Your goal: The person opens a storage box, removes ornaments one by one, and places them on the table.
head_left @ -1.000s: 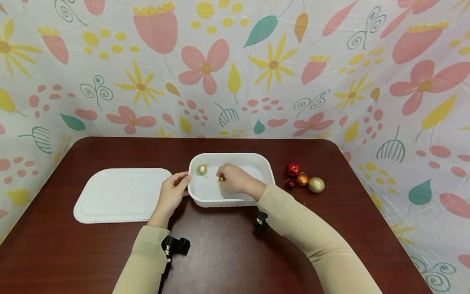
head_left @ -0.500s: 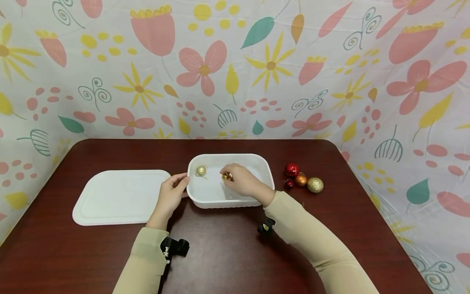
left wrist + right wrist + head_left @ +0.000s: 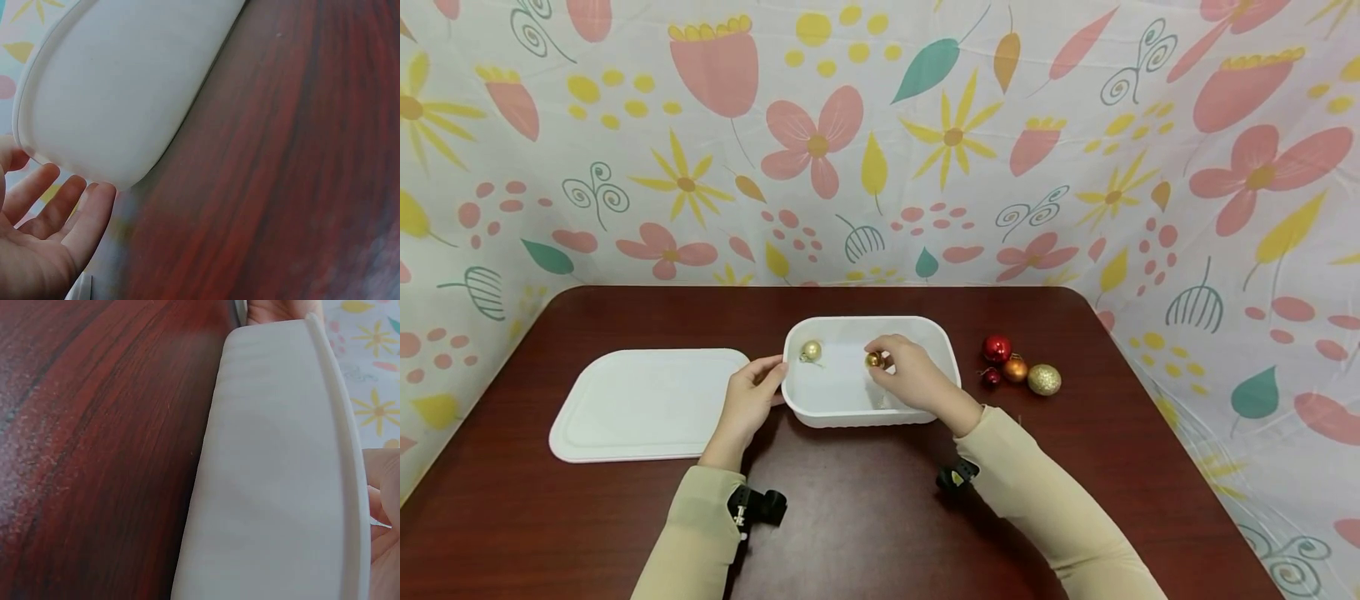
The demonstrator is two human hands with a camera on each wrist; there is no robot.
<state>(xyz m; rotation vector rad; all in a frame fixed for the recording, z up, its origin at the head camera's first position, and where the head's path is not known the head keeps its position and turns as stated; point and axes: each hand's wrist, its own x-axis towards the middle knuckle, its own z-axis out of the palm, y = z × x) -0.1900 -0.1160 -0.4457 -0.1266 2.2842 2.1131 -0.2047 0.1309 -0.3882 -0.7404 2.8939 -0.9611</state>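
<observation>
A white plastic container (image 3: pixel 835 400) stands on the table, and its left end is held by my left hand (image 3: pixel 748 396), thumb at the rim. The left wrist view shows the fingers (image 3: pixel 94 215) against the container's end. Over the container's inside, my right hand (image 3: pixel 917 383) pinches a small shiny gold bauble (image 3: pixel 874 359) between thumb and fingers. A paler gold bauble (image 3: pixel 810 350) lies in the container's left part. In the right wrist view the container wall (image 3: pixel 275 462) hides most of the right hand, and the held bauble does not show.
Left of the container lies a white lid (image 3: pixel 647 404). To its right, a cluster holds a red bauble (image 3: pixel 997 348), a small dark red one (image 3: pixel 991 377), an orange one (image 3: pixel 1015 368) and a glittery gold one (image 3: pixel 1044 380). A floral cloth (image 3: pixel 880 167) hangs behind the table.
My right hand has moved to the right above the container, carrying the small gold bauble along. The left hand keeps its hold on the container's left end.
</observation>
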